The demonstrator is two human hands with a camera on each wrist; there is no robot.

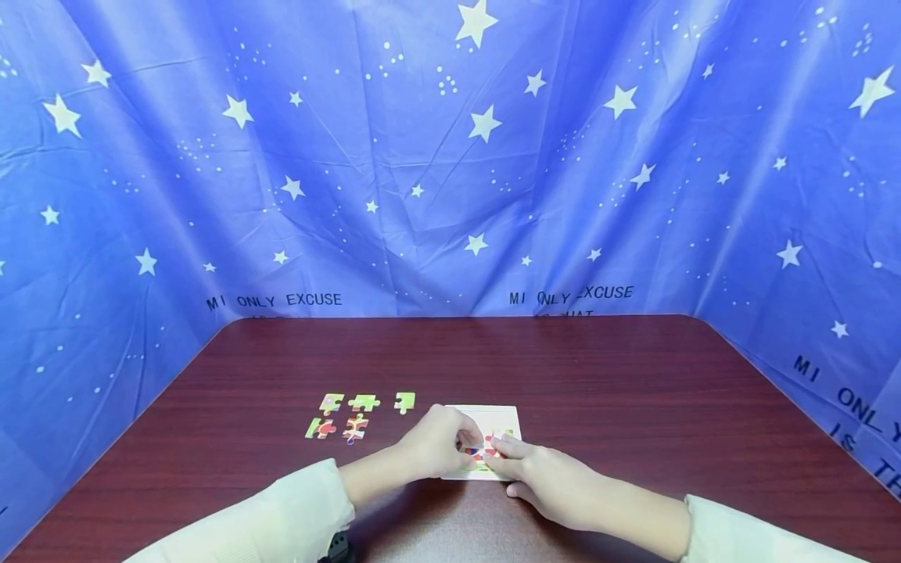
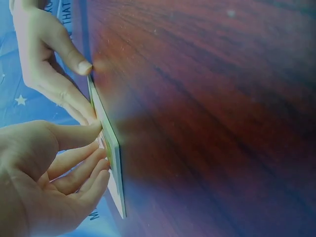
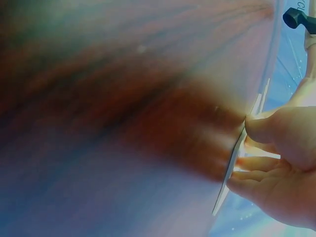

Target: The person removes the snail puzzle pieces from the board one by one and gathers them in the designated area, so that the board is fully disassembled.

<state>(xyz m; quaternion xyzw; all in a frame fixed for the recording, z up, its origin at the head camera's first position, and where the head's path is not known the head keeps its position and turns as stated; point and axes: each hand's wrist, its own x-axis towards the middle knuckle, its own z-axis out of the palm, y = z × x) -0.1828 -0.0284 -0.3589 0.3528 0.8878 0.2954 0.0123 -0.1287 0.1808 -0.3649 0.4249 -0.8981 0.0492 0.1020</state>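
A small white-bordered puzzle board [image 1: 496,409] lies near the table's front, partly filled with colourful pieces. Over its left side my left hand [image 1: 438,447] curls, thumb and fingers pinching a red and dark blue puzzle piece [image 1: 473,451] low against the board; the fingers hide most of it. From the right, my right hand [image 1: 559,478] reaches in with fairly straight fingers touching the pieces on the board, its thumb by the front edge. Seen edge-on in the left wrist view, the board [image 2: 114,148] has the left fingertips on its face.
Several loose puzzle pieces [image 1: 364,403] lie on the dark red wooden table [image 1: 584,375], left of the board in two rows. A blue star-printed curtain [image 1: 422,156] surrounds the table's back and sides. A black device [image 1: 339,547] sits under the left wrist.
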